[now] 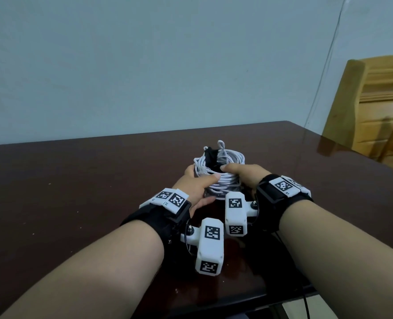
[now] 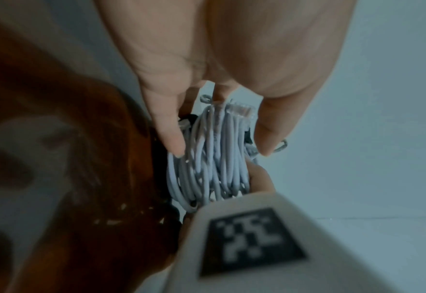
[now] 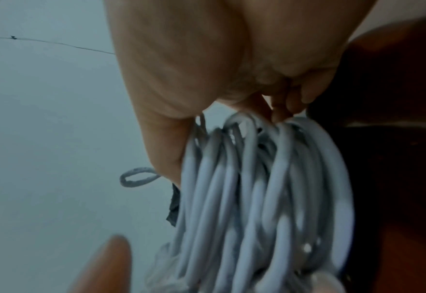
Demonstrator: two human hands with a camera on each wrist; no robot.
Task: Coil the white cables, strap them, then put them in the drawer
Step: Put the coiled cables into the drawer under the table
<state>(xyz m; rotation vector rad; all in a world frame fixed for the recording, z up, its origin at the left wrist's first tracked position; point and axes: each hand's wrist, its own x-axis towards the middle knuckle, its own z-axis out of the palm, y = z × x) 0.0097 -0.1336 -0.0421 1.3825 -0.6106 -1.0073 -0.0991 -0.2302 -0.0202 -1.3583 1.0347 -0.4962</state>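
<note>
A thick coil of white cables (image 1: pixel 221 178) sits between both hands over the middle of the dark brown table (image 1: pixel 75 192). A black strap (image 1: pixel 210 157) crosses its far left side, and a small cable loop sticks up at the back. My left hand (image 1: pixel 200 185) grips the coil's left side, thumb on top. In the left wrist view, the left hand (image 2: pixel 222 149) has thumb and fingers clamped on the coil (image 2: pixel 214 158). My right hand (image 1: pixel 239 172) grips the right side. Up close, the right hand (image 3: pixel 232 134) curls around the coil (image 3: pixel 257 198), beside the strap (image 3: pixel 173 206). No drawer is in view.
A wooden chair (image 1: pixel 375 107) stands past the table's right far corner. A thin dark wire (image 1: pixel 324 72) hangs down the pale wall. The table's near edge (image 1: pixel 248 302) runs just below my forearms. Bare table surface lies to the left and behind the coil.
</note>
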